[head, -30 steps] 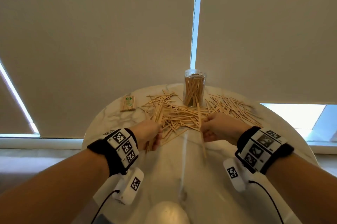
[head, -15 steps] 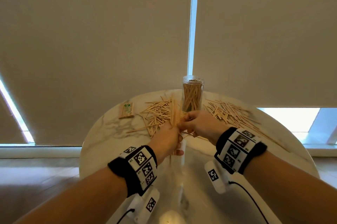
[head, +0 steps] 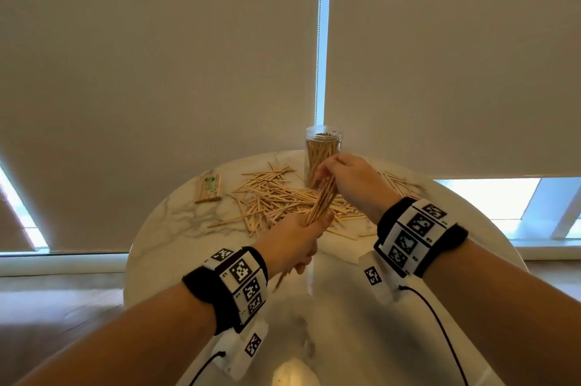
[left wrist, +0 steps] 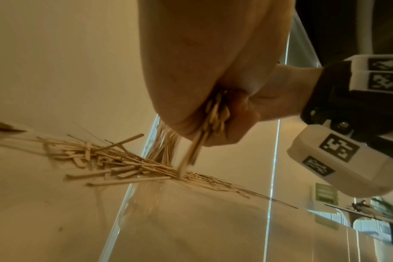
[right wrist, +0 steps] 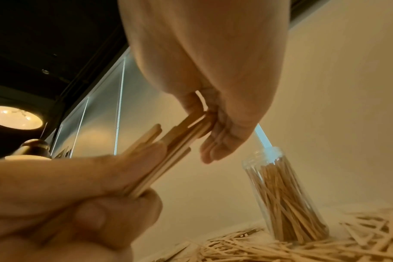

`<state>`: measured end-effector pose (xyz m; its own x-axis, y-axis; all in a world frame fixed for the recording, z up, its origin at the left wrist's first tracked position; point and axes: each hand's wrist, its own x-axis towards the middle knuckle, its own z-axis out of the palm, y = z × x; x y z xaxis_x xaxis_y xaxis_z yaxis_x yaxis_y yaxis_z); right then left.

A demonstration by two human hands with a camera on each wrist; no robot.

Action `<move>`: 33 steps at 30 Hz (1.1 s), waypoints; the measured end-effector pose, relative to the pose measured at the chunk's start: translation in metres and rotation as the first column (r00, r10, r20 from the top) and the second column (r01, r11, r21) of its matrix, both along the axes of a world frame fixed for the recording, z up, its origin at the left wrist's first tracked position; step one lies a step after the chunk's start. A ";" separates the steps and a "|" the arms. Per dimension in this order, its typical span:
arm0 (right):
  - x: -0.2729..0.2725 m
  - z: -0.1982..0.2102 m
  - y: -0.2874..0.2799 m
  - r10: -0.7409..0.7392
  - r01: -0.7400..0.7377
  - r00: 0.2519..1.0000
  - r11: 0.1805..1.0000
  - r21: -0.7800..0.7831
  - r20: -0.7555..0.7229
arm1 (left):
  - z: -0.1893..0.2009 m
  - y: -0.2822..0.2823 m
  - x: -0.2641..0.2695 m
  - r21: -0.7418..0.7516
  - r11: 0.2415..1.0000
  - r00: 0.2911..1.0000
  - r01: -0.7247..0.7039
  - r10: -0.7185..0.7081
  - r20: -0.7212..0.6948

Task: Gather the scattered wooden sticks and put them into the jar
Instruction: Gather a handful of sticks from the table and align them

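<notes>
Above the marble table (head: pixel 163 238), the left hand (head: pixel 289 244) grips a bundle of sticks (head: pixel 322 201) in its fist, tilted toward the jar (head: pixel 320 150). The right hand (head: pixel 352 178) pinches the bundle's upper end with fingers and thumb. Scattered sticks (head: pixel 270 194) (many still loose) lie around the upright, stick-filled jar.

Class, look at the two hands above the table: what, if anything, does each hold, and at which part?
Both hold one bundle of sticks: the left hand grips its lower part, the right hand pinches its upper end.
</notes>
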<state>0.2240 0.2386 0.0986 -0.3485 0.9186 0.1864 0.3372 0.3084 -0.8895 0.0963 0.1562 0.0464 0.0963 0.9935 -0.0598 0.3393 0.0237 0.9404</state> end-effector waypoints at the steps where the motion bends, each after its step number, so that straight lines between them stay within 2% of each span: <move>1: 0.002 0.000 0.000 0.017 -0.019 0.998 0.999 0.028 0.060 | 0.000 0.001 0.001 0.012 1.000 1.000 0.016 -0.016 -0.005; 3: 0.002 -0.002 -0.004 0.098 -0.101 0.974 0.995 0.005 0.206 | 0.000 0.005 0.004 -0.010 0.999 0.999 0.051 -0.051 0.017; 4: 0.001 -0.004 -0.005 0.105 -0.108 0.968 0.994 0.000 0.228 | 0.001 0.006 0.005 -0.029 0.999 0.998 0.042 -0.041 0.040; 6: 0.002 -0.007 -0.003 0.047 -0.045 0.992 0.999 -0.019 0.114 | 0.003 0.011 0.005 -0.047 0.998 0.987 -0.033 0.040 0.157; 8: 0.007 -0.008 -0.005 0.021 -0.020 1.000 0.997 -0.071 0.015 | 0.008 0.017 0.000 -0.034 0.989 0.918 -0.145 0.147 0.369; 10: 0.012 -0.009 -0.014 0.160 -0.135 0.976 0.977 -0.162 0.147 | 0.013 0.024 -0.009 -0.001 0.963 0.830 -0.268 0.232 0.507; 12: 0.010 -0.015 -0.028 0.361 -0.294 0.887 0.922 -0.252 0.287 | 0.017 0.026 -0.015 0.011 0.933 0.769 -0.360 0.290 0.570; 14: 0.003 -0.021 -0.038 0.406 -0.343 0.874 0.905 -0.250 0.269 | 0.019 0.026 -0.014 -0.009 0.926 0.720 -0.377 0.299 0.626; 16: -0.007 -0.026 -0.040 0.326 -0.289 0.919 0.940 -0.183 0.222 | 0.019 0.024 -0.009 -0.020 0.936 0.711 -0.352 0.281 0.645; 18: -0.011 -0.025 -0.043 0.225 -0.199 0.954 0.970 -0.143 0.197 | 0.018 0.023 -0.004 -0.003 0.944 0.749 -0.329 0.263 0.609; 20: -0.013 -0.026 -0.042 0.177 -0.156 0.957 0.982 -0.106 0.230 | 0.014 0.024 -0.001 0.021 0.955 0.791 -0.295 0.232 0.567; 23: -0.017 -0.029 -0.044 0.214 -0.219 0.931 0.976 -0.015 0.296 | 0.010 0.025 -0.001 -0.003 0.976 0.818 -0.218 0.184 0.545; 25: -0.015 -0.031 -0.044 0.234 -0.246 0.928 0.969 0.004 0.289 | 0.011 0.025 -0.004 -0.030 0.988 0.817 -0.153 0.144 0.559; 28: -0.007 -0.033 -0.040 0.199 -0.240 0.929 0.966 0.099 0.311 | 0.016 0.028 -0.007 0.004 0.983 0.832 -0.182 0.151 0.534; 31: 0.003 -0.036 -0.039 0.137 -0.226 0.860 0.966 0.127 0.491 | 0.031 0.034 -0.018 0.005 0.940 0.738 -0.341 0.264 0.621; 33: 0.005 -0.039 -0.040 0.118 -0.220 0.827 0.968 0.122 0.549 | 0.040 0.038 -0.024 -0.025 0.929 0.683 -0.368 0.289 0.671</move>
<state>0.2291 0.1988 0.0598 -0.5864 0.8065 0.0752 0.6710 0.5356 -0.5127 0.0722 0.1940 0.0868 -0.2623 0.9650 -0.0050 -0.3701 -0.0958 0.9240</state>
